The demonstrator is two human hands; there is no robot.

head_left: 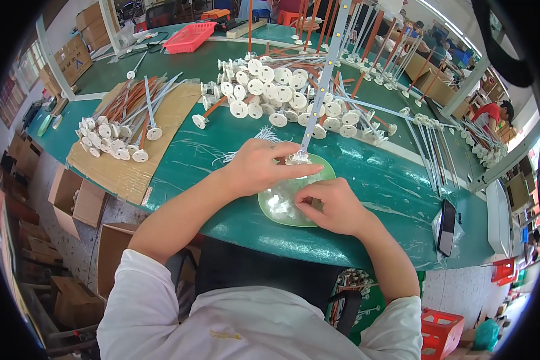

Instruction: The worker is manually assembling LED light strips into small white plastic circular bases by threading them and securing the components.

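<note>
My left hand [269, 166] is closed around the lower end of a long LED strip [324, 84]. The strip stands up and leans away to the right, small yellow LEDs dotted along its pale face. A white piece at its foot is partly hidden by my fingers. Beneath both hands lies a light green bowl [328, 170] holding small shiny clear pieces [278, 203]. Over the bowl's right side, my right hand [335, 207] pinches thumb and fingers together; anything between them is too small to make out. White wires [264, 137] lie just beyond my left hand.
A large heap of strips with white round bases [270, 90] covers the table behind the bowl. Another bundle [111, 135] rests on cardboard [111, 165] at left. At right lie a black flat device [446, 228] and more strips [429, 144]. A red basket [189, 38] sits far left.
</note>
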